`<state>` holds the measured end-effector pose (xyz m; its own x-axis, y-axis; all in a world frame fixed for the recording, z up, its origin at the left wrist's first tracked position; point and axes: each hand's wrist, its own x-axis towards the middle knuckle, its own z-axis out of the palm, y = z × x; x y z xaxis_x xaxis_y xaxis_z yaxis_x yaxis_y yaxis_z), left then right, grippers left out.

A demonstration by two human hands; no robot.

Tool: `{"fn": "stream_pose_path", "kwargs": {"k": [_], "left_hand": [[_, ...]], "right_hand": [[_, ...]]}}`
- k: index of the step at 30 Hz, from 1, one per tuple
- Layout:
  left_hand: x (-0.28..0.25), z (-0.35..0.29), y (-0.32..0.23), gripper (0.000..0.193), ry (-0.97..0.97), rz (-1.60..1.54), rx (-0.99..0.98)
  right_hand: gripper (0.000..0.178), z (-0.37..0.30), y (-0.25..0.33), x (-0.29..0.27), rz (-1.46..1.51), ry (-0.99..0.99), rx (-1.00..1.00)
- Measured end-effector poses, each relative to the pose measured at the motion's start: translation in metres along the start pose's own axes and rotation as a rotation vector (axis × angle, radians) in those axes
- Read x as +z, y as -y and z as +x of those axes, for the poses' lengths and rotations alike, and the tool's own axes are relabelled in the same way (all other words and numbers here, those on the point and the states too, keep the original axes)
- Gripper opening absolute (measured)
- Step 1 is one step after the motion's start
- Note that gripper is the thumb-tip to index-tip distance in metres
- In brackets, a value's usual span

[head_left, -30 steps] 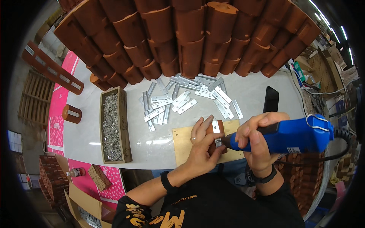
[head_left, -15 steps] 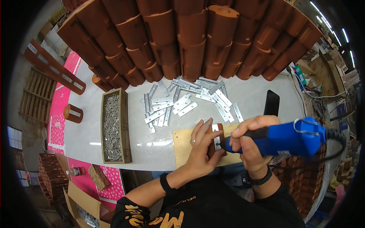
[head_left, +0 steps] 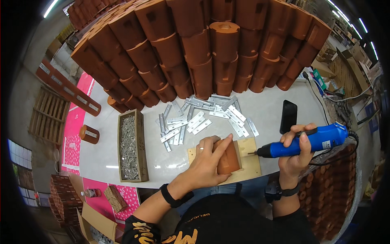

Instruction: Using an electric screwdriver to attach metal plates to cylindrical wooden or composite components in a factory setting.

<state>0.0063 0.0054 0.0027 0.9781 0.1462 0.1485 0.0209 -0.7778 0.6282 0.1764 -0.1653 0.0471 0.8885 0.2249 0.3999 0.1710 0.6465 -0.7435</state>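
Reddish-brown rounded block sits just below centre of frame, on the plywood board. Our left hand has it: fingers curled over its left and top, index stretched along the upper edge, thumb at the lower edge, block clamped between.

Our right hand, right of centre, is wrapped around a blue electric screwdriver. Thumb and fingers closed on the body, black nose pointing left. Bit is over the board, near the block but not touching it. Cord runs off the back end.

Above the board, mid-frame: loose heap of silver metal strips with holes, some overlapping. Left of centre: long wooden tray full of screws. Black smartphone lies above our right hand.

Top of frame: we've got a wide stack of brown blocks. Left side: one short brown block with a metal strip on it, a long brown row with several strips above it. Lower left: open cardboard box, bottle.
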Motion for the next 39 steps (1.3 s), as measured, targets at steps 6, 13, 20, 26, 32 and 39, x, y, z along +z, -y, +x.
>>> {"fn": "stream_pose_path", "kwargs": {"k": [6,13,20,26,32,39], "left_hand": [[-0.008,0.037,0.047,0.064,-0.304,0.032,0.025],[-0.002,0.04,0.094,0.029,-0.077,0.432,-0.252],[0.025,0.058,0.109,0.014,-0.129,0.56,-0.044],[-0.021,0.051,0.083,0.025,-0.3,0.076,-0.353],[-0.031,0.072,0.017,0.048,-0.198,-0.917,-0.596],[0.0,0.071,0.033,0.035,-0.245,-0.932,-0.639]], "right_hand": [[0.033,-0.016,0.004,-0.01,-0.107,-0.019,0.048],[0.026,-0.039,-0.023,-0.012,-0.28,0.186,0.145],[0.016,-0.045,-0.03,-0.008,-0.252,0.113,0.07],[0.023,-0.043,-0.034,-0.006,-0.197,0.166,0.179],[0.03,-0.039,-0.016,-0.019,-0.294,0.077,0.065],[0.029,-0.031,0.02,0.001,0.069,0.172,0.178]]}}
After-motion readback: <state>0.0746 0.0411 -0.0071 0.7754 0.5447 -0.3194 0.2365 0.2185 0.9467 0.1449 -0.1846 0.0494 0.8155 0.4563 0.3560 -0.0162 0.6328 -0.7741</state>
